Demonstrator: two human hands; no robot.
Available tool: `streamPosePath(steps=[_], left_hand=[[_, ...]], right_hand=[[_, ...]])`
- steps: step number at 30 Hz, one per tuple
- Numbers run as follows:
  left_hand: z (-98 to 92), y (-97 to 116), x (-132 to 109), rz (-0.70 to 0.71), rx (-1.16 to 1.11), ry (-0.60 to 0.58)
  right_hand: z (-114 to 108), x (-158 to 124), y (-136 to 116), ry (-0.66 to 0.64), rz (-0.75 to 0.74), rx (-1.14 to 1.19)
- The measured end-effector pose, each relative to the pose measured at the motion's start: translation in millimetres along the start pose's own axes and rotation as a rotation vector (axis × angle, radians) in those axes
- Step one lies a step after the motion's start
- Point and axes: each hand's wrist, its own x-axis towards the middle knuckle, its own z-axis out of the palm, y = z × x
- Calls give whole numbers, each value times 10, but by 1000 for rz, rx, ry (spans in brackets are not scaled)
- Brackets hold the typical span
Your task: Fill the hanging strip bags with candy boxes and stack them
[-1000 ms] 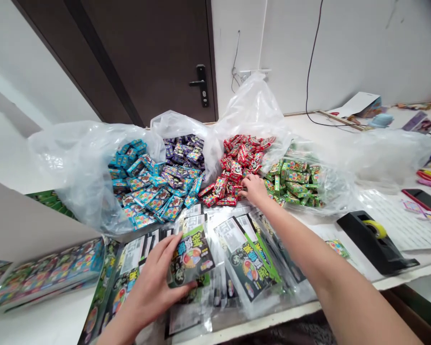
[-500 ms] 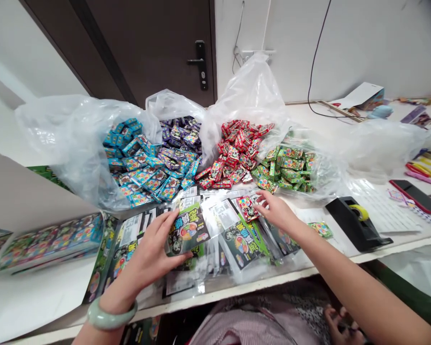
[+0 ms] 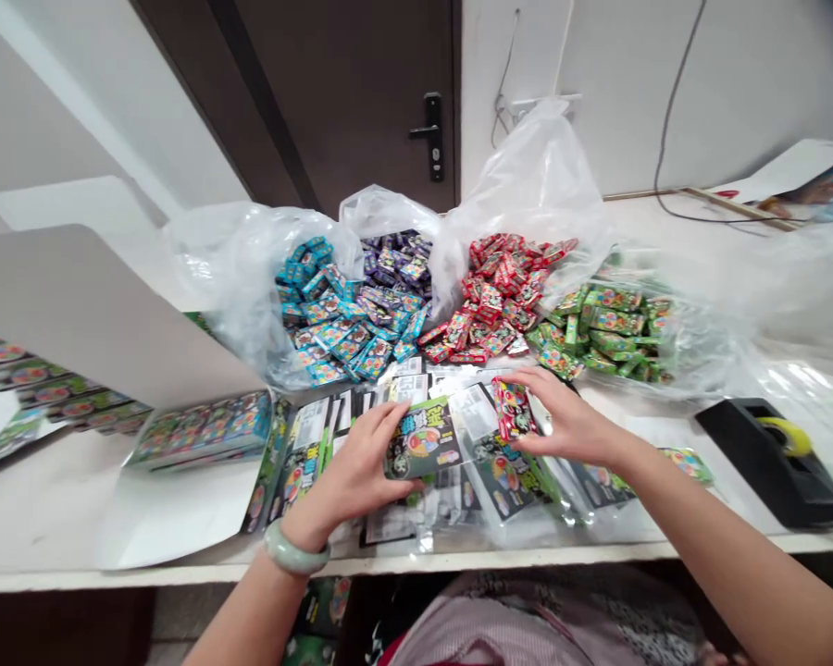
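Observation:
My left hand [image 3: 365,462], with a pale green bangle at the wrist, grips a black and green printed packet [image 3: 427,439] between thumb and fingers. Just to its right, my right hand [image 3: 565,421] has its thumb and fingers closed on a small red candy packet [image 3: 514,410]. Under both hands lie several clear plastic sleeves with printed cards [image 3: 506,481]. Behind them spill piles of small packets: blue ones [image 3: 351,333], purple ones [image 3: 395,259], red ones [image 3: 496,287] and green ones [image 3: 611,324], each pile in a translucent plastic bag.
A black tape dispenser [image 3: 750,453] with yellow tape stands on the right. A single green packet [image 3: 687,464] lies beside it. On the left, an open display box [image 3: 201,430] holds rows of packets. The table's front edge [image 3: 486,558] runs close to my body.
My right hand has taken hold of the red candy packet, which lay on the sleeves under its fingertips before. The view has swung left. My left hand still holds its packet.

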Motion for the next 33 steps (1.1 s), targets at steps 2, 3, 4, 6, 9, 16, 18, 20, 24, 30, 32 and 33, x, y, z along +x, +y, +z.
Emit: streamPosePath(steps=[2, 3, 4, 6, 9, 16, 18, 20, 24, 30, 32, 33], left_hand=[[9, 8, -2, 14, 7, 28], [13, 13, 4, 28, 11, 39], [14, 19, 12, 45, 14, 43], [11, 28, 26, 83, 18, 37], [-1, 41, 29, 139, 11, 15], [46, 100, -10, 103, -115, -8], [63, 99, -23, 88, -113, -5], [68, 94, -34, 57, -96, 30], [55, 103, -41, 15, -96, 87], [-15, -33, -119, -62, -111, 140], [-51, -114, -184, -129, -95, 179], [-66, -146, -217, -151, -95, 188]], right_hand=[[-50, -18, -262, -4, -58, -47], [-66, -16, -370, -23, -78, -88], [-74, -7, -455, -50, -94, -131], [-74, 25, -557, -121, -118, -202], [-59, 75, -592, -199, -143, -272], [26, 130, -582, -174, -110, -208], [65, 133, -575, -154, -116, -108], [96, 126, -588, -83, -103, -56], [147, 95, -696, -3, -72, -12], [143, 541, -474, 105, 40, 249], [175, 987, -283, 197, 176, 247], [216, 1255, -202, 191, 206, 199]])
